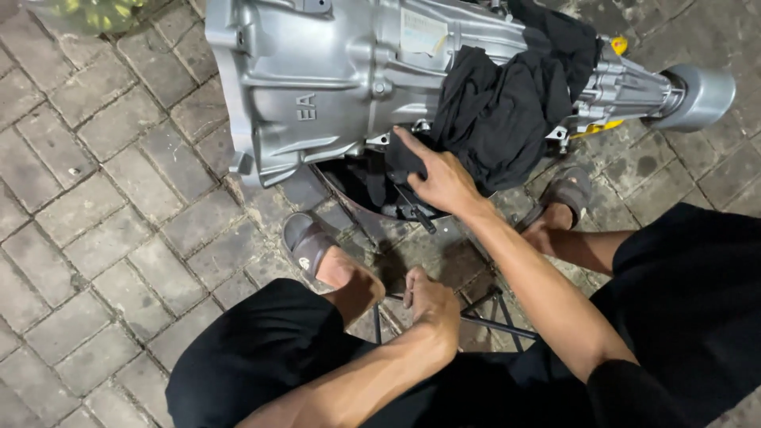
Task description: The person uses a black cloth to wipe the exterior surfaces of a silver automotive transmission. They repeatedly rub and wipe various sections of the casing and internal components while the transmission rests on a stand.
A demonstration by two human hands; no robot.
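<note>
A large silver gearbox housing [333, 79] lies on its side on the paved ground, with a black cloth [507, 95] draped over its middle. My right hand [440, 178] reaches under the housing, index finger stretched out against its lower edge, the other fingers curled around a dark part by the black pan [361, 186] beneath. Whether it grips that part is unclear. My left hand [432, 305] hangs low between my knees, fingers curled in a loose fist just above a black metal frame [491, 317].
Grey paving bricks [95, 198] cover the ground. My feet in grey sandals [305, 242] sit either side of the work. The gearbox tail shaft [697, 95] points right. Something yellow-green [87, 12] shows at the top left.
</note>
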